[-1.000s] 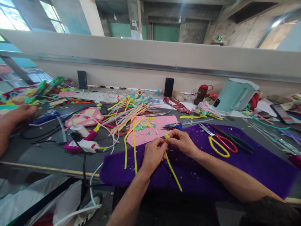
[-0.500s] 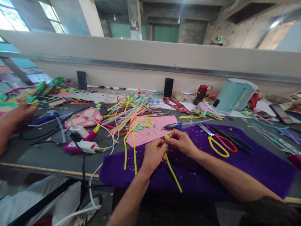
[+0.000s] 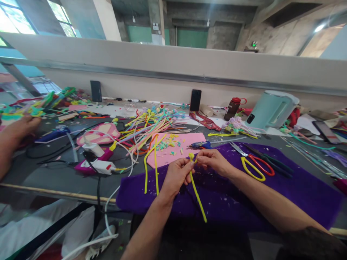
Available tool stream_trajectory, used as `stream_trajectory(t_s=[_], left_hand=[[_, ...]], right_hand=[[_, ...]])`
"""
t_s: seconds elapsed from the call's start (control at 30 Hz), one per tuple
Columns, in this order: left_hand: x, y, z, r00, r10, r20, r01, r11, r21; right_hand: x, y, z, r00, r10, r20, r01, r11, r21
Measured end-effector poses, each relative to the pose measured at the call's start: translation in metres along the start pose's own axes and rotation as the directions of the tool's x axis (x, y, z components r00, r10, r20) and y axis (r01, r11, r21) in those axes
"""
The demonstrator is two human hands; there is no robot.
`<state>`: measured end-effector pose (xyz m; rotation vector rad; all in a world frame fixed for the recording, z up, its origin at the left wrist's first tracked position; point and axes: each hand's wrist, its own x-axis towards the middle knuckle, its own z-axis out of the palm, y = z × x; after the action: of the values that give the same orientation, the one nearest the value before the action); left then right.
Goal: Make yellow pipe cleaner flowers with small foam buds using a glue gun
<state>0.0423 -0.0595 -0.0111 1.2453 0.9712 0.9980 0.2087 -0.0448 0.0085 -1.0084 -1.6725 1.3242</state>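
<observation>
My left hand (image 3: 179, 174) pinches a yellow fuzzy stem (image 3: 198, 196), whose long end slants down over the purple cloth (image 3: 233, 202). A small yellow bundle tops the stem, just above my left fingertips. My right hand (image 3: 210, 160) is closed at the bundle's right side, its fingertips on a short yellow piece. Left of my hands, two yellow stems (image 3: 156, 169) hang from a pink sheet (image 3: 187, 145) strewn with small yellow and green bits. Scissors (image 3: 253, 167) with yellow and red handles lie on the cloth at the right.
A blue glue gun (image 3: 202, 144) lies beyond my hands. Farther back are colourful stems (image 3: 162, 124), a phone (image 3: 195, 100), a bottle (image 3: 232, 108) and a kettle (image 3: 272, 110). Power strips (image 3: 94, 164) and cables lie left, near another person's hand (image 3: 27, 126).
My right hand has moved slightly right, away from the yellow bundle, which now shows more clearly. The stem's lower end has swung a little to the left.
</observation>
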Motion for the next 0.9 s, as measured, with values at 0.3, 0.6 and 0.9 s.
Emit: stream_trajectory(t_s=[0.3, 0.6, 0.9], left_hand=[[-0.001, 0.0, 0.0, 1.0, 0.013, -0.003, -0.013, 0.999, 0.042], [0.003, 0.003, -0.006, 0.985, -0.11, 0.13, 0.136, 0.968, -0.213], [0.003, 0.002, -0.007, 0.989, -0.088, 0.123, 0.12, 0.95, -0.288]], right_hand=[[-0.001, 0.001, 0.003, 1.0, 0.018, 0.013, -0.017, 1.0, -0.009], [0.0, 0.006, 0.013, 0.984, -0.092, -0.152, 0.096, 0.995, 0.021], [-0.003, 0.005, 0.017, 0.986, -0.103, -0.134, 0.108, 0.994, 0.033]])
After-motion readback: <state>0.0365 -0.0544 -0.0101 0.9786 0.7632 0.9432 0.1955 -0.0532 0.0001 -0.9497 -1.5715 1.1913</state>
